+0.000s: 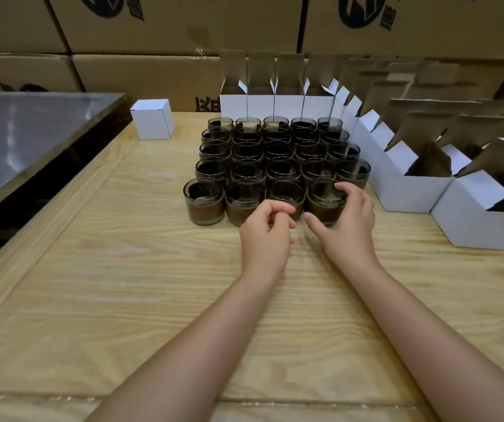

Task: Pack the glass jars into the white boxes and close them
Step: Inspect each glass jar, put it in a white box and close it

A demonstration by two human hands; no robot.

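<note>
Several dark glass jars stand packed in rows on the wooden table. My right hand curls round the front-right jar, fingers over its rim and thumb at its base. My left hand hovers just in front of the front-row jars with loosely curled fingers, holding nothing. Open white boxes with raised flaps line the right side and the back. One closed white box sits at the back left.
Large brown cartons are stacked behind the table. A shiny dark metal surface borders the table on the left. Bare wood lies between me and the jars.
</note>
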